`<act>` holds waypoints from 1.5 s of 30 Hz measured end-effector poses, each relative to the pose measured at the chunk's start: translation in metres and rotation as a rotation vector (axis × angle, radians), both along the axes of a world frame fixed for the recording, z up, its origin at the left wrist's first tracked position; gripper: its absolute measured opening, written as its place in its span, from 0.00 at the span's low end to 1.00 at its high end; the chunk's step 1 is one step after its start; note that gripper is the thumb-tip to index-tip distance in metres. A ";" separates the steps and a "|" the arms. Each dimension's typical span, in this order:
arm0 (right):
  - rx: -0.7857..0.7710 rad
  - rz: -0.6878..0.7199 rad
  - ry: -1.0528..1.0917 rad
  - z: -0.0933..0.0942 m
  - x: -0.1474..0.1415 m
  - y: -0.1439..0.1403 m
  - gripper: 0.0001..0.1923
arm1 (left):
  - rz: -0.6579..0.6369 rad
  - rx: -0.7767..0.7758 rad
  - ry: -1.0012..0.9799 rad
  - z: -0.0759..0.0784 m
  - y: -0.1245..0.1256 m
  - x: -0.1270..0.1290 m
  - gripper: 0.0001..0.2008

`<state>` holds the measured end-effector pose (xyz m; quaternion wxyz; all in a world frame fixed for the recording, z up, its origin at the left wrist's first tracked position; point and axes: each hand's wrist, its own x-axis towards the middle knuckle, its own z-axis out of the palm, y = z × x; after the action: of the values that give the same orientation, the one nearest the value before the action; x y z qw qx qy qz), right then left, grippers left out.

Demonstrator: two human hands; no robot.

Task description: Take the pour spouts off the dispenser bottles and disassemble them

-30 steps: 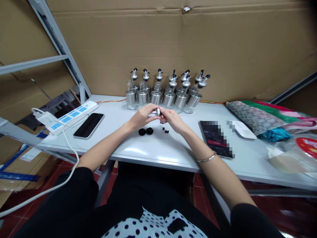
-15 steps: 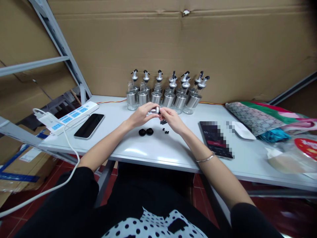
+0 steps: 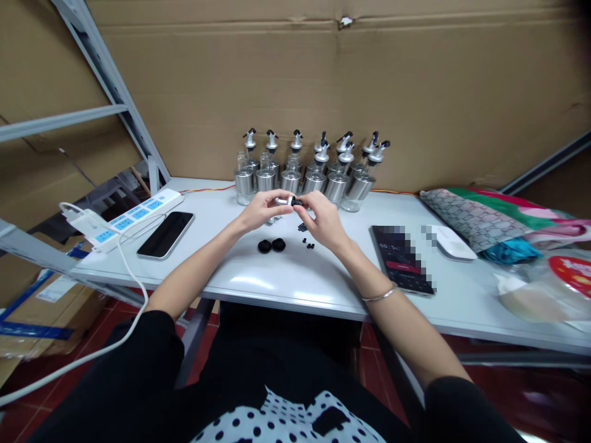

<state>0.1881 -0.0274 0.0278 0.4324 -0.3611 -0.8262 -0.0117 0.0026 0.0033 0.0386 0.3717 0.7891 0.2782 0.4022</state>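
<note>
My left hand (image 3: 261, 209) and my right hand (image 3: 323, 220) meet above the white table (image 3: 286, 280), both pinching a small silver pourer spout with a black tip (image 3: 290, 201). Below them lie two round black stoppers (image 3: 271, 245) and a few tiny black parts (image 3: 307, 239). Behind the hands stand several glass and steel bottles (image 3: 314, 175) with pourer tops; the two at the left show bare glass necks.
A dark phone (image 3: 165, 234) and a white power strip (image 3: 133, 216) with a white cable lie at the left. At the right are a second phone (image 3: 401, 258), a white mouse (image 3: 455, 241), patterned fabric bags (image 3: 494, 218) and plastic packets. Cardboard lines the back.
Both hands have lifted slightly and shifted the spout a little toward the bottles; the right hand's fingers have turned around the black tip.
</note>
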 end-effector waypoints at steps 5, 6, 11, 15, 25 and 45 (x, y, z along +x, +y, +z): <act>0.119 -0.025 -0.201 0.004 0.004 0.000 0.17 | -0.038 -0.172 -0.040 -0.001 0.005 -0.004 0.25; 0.136 -0.044 -0.248 0.005 0.005 0.000 0.17 | -0.043 -0.209 -0.050 -0.002 0.006 -0.005 0.25; 0.214 -0.132 -0.394 0.005 0.004 -0.001 0.16 | -0.118 -0.395 -0.117 -0.007 0.011 -0.007 0.27; 0.238 -0.126 -0.392 0.002 0.003 -0.002 0.14 | -0.223 -0.541 -0.214 -0.009 0.010 -0.005 0.24; -0.223 0.078 0.157 -0.006 0.009 0.008 0.17 | -0.028 -0.130 -0.028 -0.013 0.005 -0.002 0.23; -0.778 0.212 0.550 -0.004 0.003 0.009 0.18 | 0.156 0.929 0.317 -0.021 0.011 -0.009 0.15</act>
<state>0.1914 -0.0182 0.0238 0.4663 -0.3994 -0.6568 0.4378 -0.0061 0.0139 0.0177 -0.0974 0.8997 0.1807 0.3851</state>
